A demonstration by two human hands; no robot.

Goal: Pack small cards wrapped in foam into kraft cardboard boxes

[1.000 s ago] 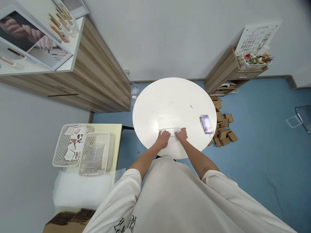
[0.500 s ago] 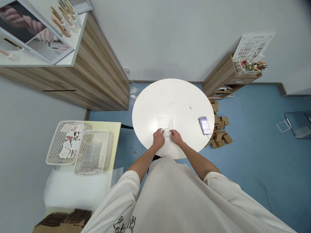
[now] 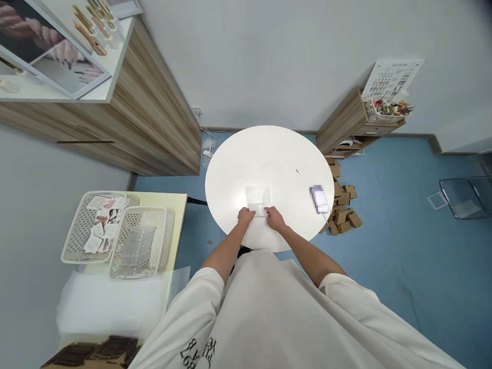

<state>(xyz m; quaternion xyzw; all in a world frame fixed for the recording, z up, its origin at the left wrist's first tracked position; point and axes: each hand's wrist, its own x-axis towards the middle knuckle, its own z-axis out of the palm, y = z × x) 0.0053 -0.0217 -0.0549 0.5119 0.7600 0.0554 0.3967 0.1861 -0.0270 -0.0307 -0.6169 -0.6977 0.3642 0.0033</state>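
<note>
- Against a pale grey wall [image 3: 269, 61] and over a blue floor [image 3: 384, 230], a person in a white top stands looking down.
- At left, a tall wood-grain cabinet [image 3: 161, 107] fills the corner; a smaller cupboard [image 3: 342, 118] stands at right.
- Before the person is a round white table [image 3: 238, 159], where the work takes place.
- Left of it, a pale yellow side table [image 3: 180, 202] holds two white plastic baskets [image 3: 77, 225].
- On the floor, right of the round table, lies a heap of brown cardboard boxes [image 3: 344, 218].
- Near the table's front edge, directly before the person, lies a thin white sheet [image 3: 253, 193], hard to tell from the tabletop, with a narrow strip [image 3: 260, 210] on its near side.
- Toward the table's right edge, well apart from the sheet, is a blurred purple-and-white phone [image 3: 319, 199].
- The left hand [image 3: 246, 215] has moved off the strip's top to its left side; the right hand [image 3: 274, 219] has come in slightly. The strip now seems steadied from both sides, its middle uncovered.
- Both hands' fingers are bent inward at the strip; whether they pinch or merely press it, I cannot tell.
</note>
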